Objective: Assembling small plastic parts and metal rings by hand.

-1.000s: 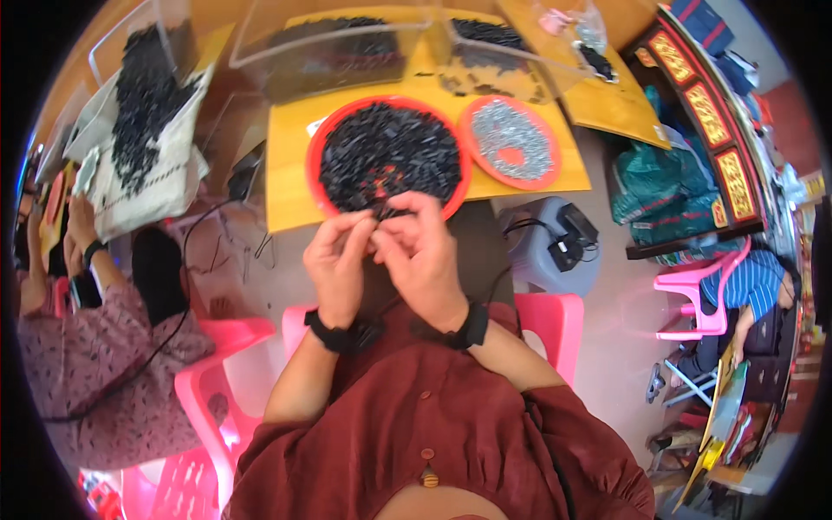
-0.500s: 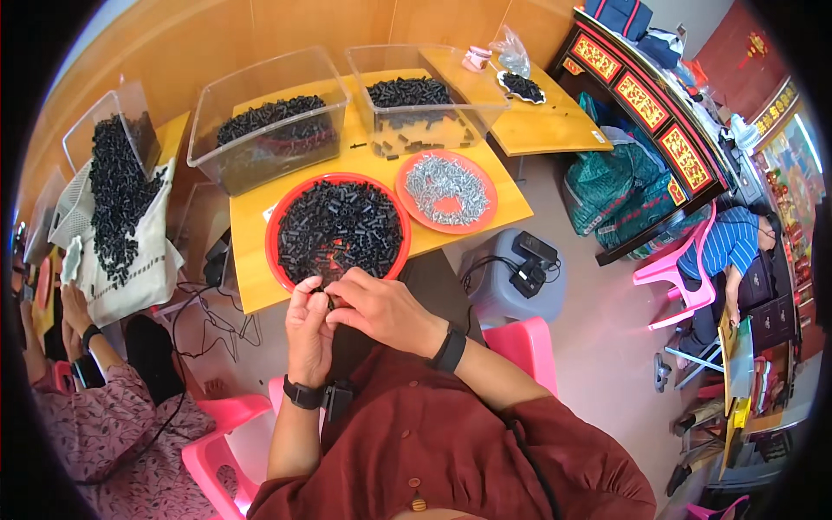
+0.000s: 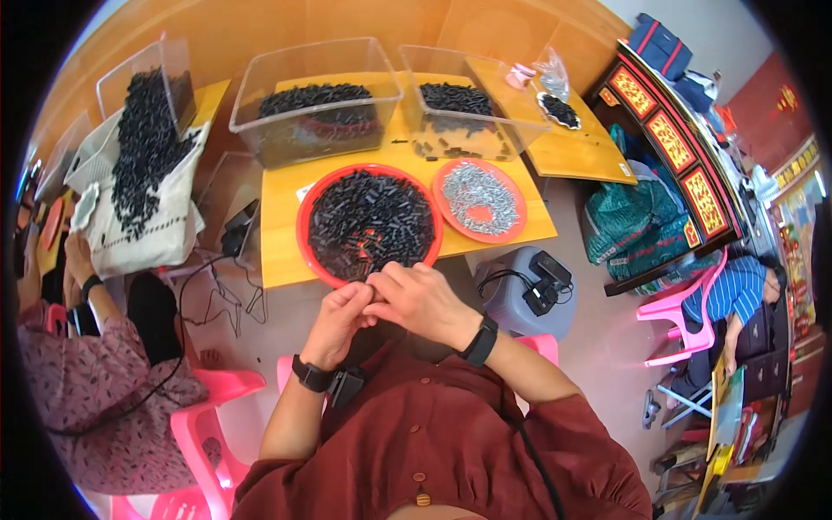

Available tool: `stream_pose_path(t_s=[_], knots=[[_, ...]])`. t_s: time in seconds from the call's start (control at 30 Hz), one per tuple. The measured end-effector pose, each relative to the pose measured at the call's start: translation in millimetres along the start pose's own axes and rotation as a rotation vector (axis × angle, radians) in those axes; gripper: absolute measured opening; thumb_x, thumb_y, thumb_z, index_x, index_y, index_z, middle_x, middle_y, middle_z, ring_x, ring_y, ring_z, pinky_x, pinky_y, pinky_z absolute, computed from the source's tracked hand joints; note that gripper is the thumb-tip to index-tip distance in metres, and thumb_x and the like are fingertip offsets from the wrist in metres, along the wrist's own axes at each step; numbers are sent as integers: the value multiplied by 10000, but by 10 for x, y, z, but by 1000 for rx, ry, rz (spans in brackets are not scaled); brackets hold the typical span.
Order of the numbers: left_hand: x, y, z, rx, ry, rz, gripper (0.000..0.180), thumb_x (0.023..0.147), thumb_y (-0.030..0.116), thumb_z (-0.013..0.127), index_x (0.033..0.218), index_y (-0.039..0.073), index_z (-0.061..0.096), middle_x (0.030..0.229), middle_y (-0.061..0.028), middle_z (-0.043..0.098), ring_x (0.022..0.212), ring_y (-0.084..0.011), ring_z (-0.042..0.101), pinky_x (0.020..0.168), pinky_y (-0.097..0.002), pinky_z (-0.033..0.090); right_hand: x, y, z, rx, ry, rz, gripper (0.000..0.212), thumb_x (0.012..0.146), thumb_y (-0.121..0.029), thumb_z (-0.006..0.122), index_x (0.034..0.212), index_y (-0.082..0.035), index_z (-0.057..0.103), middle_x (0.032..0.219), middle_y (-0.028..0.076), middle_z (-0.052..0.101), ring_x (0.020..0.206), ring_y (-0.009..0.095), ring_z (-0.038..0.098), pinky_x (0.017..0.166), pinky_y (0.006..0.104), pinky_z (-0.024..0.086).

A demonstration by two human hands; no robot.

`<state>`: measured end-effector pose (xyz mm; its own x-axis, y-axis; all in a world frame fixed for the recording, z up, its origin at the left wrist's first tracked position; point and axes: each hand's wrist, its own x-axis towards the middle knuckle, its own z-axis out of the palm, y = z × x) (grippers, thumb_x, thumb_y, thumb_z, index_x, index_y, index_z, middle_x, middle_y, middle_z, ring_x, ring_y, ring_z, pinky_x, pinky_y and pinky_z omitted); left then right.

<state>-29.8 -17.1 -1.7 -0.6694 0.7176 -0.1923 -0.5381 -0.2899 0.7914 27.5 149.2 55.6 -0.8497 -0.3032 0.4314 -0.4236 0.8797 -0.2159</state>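
My left hand point(image 3: 344, 319) and my right hand point(image 3: 423, 301) meet fingertip to fingertip at the near rim of a red basin point(image 3: 302, 227). Both are closed in a pinch, and whatever lies between the fingertips is too small and hidden to make out. Small black tubular pieces point(image 3: 368, 212) fill the basin, with a bit of red bottom showing among them. Touching its right side is an orange-red plate point(image 3: 520, 205), spread with small silvery metal pieces point(image 3: 479, 192) that look like screws or pins.
Behind the basin stand two clear bins point(image 3: 244, 137) point(image 3: 530, 134) of black pieces on the yellow table point(image 3: 282, 260). At left, a person in a patterned top point(image 3: 113, 390) sits beside a black heap point(image 3: 143, 165). A grey-blue stool point(image 3: 524, 312) carries black adapters.
The view has shifted, so the table and basin appear further right. My hands stay together, with the left turned more palm-down and its fingers less raised.
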Motion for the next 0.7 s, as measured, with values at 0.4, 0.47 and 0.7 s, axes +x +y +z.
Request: stream_pose_path(t_s=[0.4, 0.47, 0.7], knots=[[2, -30, 71, 126, -44, -18, 233, 972, 243, 547, 896, 54, 657, 774, 20, 628, 641, -52, 543, 580, -186, 403, 144, 104, -235, -67, -349, -109, 346, 814, -360, 655, 777, -44, 520, 681, 136, 596, 589, 303, 624, 526, 400, 497], [5, -28, 65, 126, -72, -14, 224, 967, 239, 555, 887, 57, 660, 783, 18, 635, 640, -50, 546, 582, -183, 403, 157, 97, -241, -72, -352, -120, 351, 811, -364, 656, 776, -43, 520, 665, 133, 593, 577, 302, 621, 518, 400, 495], [-15, -55, 83, 143, -84, -16, 211, 953, 224, 578, 859, 62, 674, 779, 20, 644, 634, -39, 550, 574, -180, 406, 132, 82, -250, -39, -342, -119, 375, 784, -376, 679, 689, -52, 518, 569, 114, 578, 540, 287, 613, 489, 391, 483]])
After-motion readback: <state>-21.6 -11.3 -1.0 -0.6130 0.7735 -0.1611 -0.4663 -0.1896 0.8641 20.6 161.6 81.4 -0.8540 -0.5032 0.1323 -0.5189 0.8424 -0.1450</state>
